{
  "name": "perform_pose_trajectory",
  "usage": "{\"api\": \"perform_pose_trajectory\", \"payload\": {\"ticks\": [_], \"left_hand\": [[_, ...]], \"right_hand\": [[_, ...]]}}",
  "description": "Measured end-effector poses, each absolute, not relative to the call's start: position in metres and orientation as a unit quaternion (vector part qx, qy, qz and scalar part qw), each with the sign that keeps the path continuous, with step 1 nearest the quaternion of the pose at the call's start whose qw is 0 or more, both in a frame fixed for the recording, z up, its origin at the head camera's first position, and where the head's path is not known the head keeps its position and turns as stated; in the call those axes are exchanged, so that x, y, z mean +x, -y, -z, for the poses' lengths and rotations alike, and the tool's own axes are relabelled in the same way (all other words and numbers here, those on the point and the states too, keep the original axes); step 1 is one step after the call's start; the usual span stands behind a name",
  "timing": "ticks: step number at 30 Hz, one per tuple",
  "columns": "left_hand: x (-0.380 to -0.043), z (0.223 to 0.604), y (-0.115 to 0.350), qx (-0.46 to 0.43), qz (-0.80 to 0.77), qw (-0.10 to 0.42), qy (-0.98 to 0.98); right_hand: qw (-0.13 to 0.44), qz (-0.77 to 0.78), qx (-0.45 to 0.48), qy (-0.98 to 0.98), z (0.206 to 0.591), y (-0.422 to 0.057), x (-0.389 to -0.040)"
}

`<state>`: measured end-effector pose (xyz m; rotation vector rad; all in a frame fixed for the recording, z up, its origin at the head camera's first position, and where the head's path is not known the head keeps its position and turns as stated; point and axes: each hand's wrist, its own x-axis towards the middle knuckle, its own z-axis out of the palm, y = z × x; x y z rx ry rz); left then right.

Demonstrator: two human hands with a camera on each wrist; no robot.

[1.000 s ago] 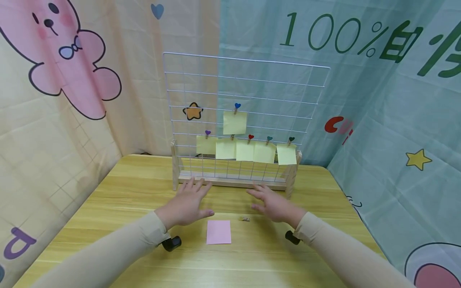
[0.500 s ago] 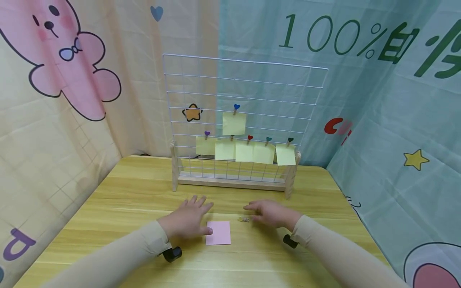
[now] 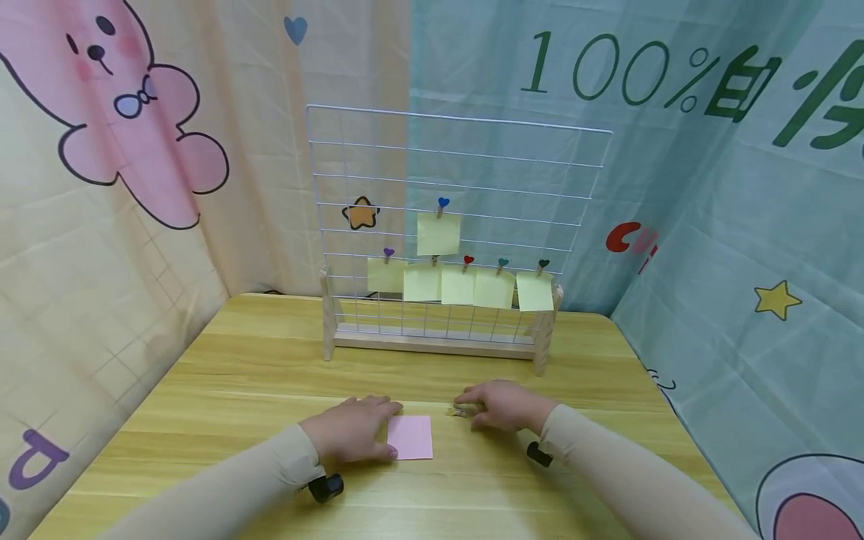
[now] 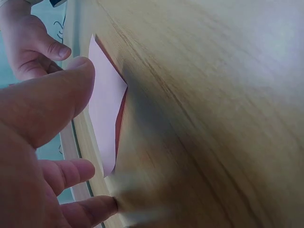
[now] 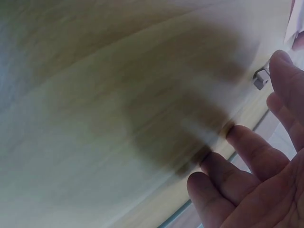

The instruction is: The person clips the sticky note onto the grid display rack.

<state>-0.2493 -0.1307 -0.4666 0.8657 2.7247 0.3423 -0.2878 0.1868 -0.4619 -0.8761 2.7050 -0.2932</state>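
A pink sticky note [image 3: 413, 437] lies on the wooden table. My left hand [image 3: 354, 429] is at its left edge, thumb and fingers spread apart. In the left wrist view the pink paper [image 4: 105, 99] lies beyond the thumb, its edges slightly lifted off the wood. Right of the note is a small clothespin-like clip [image 3: 457, 412]. My right hand [image 3: 505, 405] hovers over the clip's right end, thumb and forefinger on either side of it. The right wrist view shows the clip's metal end [image 5: 261, 78] beside the thumb, not gripped.
Behind the hands stands a white wire grid [image 3: 466, 180] in a wooden base [image 3: 432, 343]. Several yellow sticky notes [image 3: 439, 234] hang on it from clips with coloured hearts. Printed curtains [image 3: 256, 150] enclose the table [image 3: 270, 367] at the back and sides.
Both hands have come back from near the grid's base and lowered to the table. The left is now beside the pink note, the right beside the clip.
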Motion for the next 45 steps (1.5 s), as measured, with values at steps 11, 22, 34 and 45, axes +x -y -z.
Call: {"api": "perform_pose_trajectory", "payload": {"ticks": [11,22,34,45], "left_hand": [[-0.246,0.47,0.129,0.293,-0.103,0.121,-0.943],[-0.244,0.476,0.13,0.288,-0.113,0.108,-0.945],[-0.244,0.475,0.13,0.285,-0.124,0.098,-0.945],[-0.241,0.473,0.129,0.284,-0.125,0.092,-0.946]], "right_hand": [[0.156,0.094,-0.281,-0.942,0.462,-0.186,-0.286],[0.164,0.079,-0.273,-0.945,0.466,-0.182,-0.285],[0.136,0.064,-0.29,-0.945,0.465,-0.182,-0.289],[0.127,0.049,-0.288,-0.948,0.466,-0.175,-0.288]]}}
